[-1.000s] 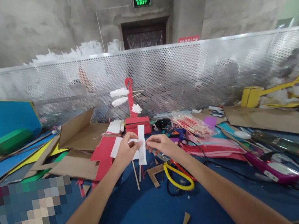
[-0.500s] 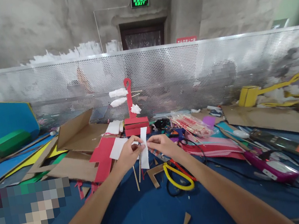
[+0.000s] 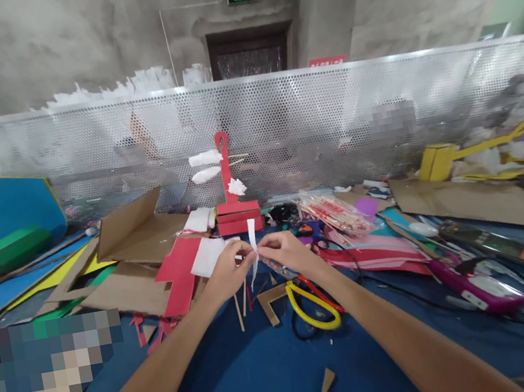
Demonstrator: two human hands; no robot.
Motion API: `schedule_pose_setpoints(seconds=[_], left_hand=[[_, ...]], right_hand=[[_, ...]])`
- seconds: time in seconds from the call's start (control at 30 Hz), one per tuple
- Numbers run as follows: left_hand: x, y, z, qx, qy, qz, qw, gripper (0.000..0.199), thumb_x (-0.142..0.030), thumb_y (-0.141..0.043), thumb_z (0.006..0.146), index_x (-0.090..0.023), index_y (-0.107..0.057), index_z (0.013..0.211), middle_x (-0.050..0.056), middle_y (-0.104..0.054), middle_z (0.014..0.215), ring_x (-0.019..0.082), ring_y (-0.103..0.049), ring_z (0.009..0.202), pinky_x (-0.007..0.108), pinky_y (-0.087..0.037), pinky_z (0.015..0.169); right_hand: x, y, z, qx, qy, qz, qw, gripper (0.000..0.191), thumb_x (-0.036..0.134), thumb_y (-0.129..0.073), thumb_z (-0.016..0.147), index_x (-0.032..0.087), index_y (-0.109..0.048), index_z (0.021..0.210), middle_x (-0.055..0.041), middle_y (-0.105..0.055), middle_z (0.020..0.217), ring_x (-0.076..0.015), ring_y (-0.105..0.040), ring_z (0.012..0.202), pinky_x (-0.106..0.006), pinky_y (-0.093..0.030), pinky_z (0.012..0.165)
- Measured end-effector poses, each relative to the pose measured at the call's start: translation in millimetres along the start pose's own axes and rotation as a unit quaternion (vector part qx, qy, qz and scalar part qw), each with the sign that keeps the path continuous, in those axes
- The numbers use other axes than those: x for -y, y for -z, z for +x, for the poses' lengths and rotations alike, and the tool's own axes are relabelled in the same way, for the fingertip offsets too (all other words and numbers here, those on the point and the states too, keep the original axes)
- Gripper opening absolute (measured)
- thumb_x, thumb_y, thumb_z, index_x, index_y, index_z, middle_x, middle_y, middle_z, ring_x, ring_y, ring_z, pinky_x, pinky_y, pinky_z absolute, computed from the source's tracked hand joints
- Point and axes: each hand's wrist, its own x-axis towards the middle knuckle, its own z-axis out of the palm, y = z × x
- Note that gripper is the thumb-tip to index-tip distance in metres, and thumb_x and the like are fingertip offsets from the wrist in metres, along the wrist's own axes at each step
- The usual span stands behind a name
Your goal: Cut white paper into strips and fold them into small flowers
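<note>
A narrow strip of white paper point(image 3: 252, 230) stands upright between my two hands, pinched at its middle. My left hand point(image 3: 230, 266) closes thumb and fingers on its left side, and my right hand point(image 3: 282, 251) pinches it from the right, the fingertips nearly meeting. Behind them stands a red cardboard piece point(image 3: 238, 212) with a box-like base and an upright looped at the top. White paper tufts point(image 3: 205, 159) on thin sticks are fixed to that upright. White paper sheets point(image 3: 203, 258) lie beside my left hand on red card point(image 3: 179, 285).
Scissors with yellow and red handles point(image 3: 314, 305) lie below my right hand. A bag of sticks point(image 3: 336, 213) and a purple glue gun point(image 3: 481, 286) are to the right. Brown cardboard point(image 3: 136, 228) lies left, before a perforated metal screen point(image 3: 305, 127).
The white strip has gone from facing me broad and flat to looking much narrower, gathered at the middle. My fingertips have come closer together.
</note>
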Motion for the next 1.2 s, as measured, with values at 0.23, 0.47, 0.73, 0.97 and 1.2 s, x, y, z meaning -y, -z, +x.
schedule_pose_setpoints(seconds=[0.23, 0.47, 0.73, 0.97, 1.2], left_hand=[[-0.3, -4.0, -1.5, 0.006, 0.008, 0.000, 1.000, 0.024, -0.040, -0.049, 0.088, -0.017, -0.058, 0.085, 0.005, -0.059, 0.087, 0.017, -0.058, 0.081, 0.028, -0.048, 0.072], [-2.2, -2.1, -0.9, 0.022, 0.009, 0.005, 1.000, 0.025, -0.035, -0.045, 0.090, -0.017, -0.061, 0.083, 0.005, -0.059, 0.087, 0.017, -0.057, 0.083, 0.027, -0.047, 0.070], [-0.3, -2.2, -0.9, 0.016, 0.005, 0.024, 1.000, 0.022, -0.033, -0.046, 0.089, -0.016, -0.060, 0.082, 0.004, -0.059, 0.084, 0.016, -0.057, 0.078, 0.027, -0.046, 0.071], [2.1, -3.8, -1.9, 0.023, 0.003, 0.028, 0.999, 0.018, -0.030, -0.043, 0.090, -0.017, -0.056, 0.087, 0.004, -0.059, 0.087, 0.017, -0.058, 0.080, 0.027, -0.047, 0.070], [-7.9, 1.0, -5.9, 0.043, -0.023, 0.114, 0.992, 0.019, -0.029, -0.039, 0.091, -0.019, -0.055, 0.096, 0.005, -0.059, 0.095, 0.018, -0.059, 0.086, 0.030, -0.049, 0.075]], right_hand=[[-2.7, 0.3, 0.8, -0.005, 0.028, -0.034, 0.999, 0.017, 0.032, -0.061, 0.076, 0.015, -0.063, 0.073, 0.0001, -0.059, 0.059, -0.0100, -0.051, 0.048, -0.019, -0.040, 0.044], [-2.6, -1.1, -0.5, -0.008, 0.020, -0.031, 0.999, 0.019, 0.034, -0.061, 0.076, 0.015, -0.062, 0.074, -0.0007, -0.061, 0.062, -0.0099, -0.051, 0.048, -0.020, -0.041, 0.043], [-3.0, -1.7, -0.5, 0.007, 0.013, -0.044, 0.999, 0.021, 0.036, -0.059, 0.079, 0.016, -0.060, 0.078, -0.0030, -0.064, 0.069, -0.0108, -0.054, 0.053, -0.019, -0.043, 0.044], [-1.3, -4.2, -3.8, 0.033, 0.016, -0.051, 0.998, 0.026, 0.043, -0.062, 0.079, 0.018, -0.056, 0.083, -0.0027, -0.064, 0.073, -0.0117, -0.055, 0.054, -0.020, -0.043, 0.042], [0.2, 0.4, -2.3, 0.044, 0.028, -0.059, 0.997, 0.025, 0.041, -0.056, 0.083, 0.016, -0.054, 0.078, -0.0030, -0.062, 0.070, -0.0119, -0.055, 0.055, -0.021, -0.046, 0.047]])
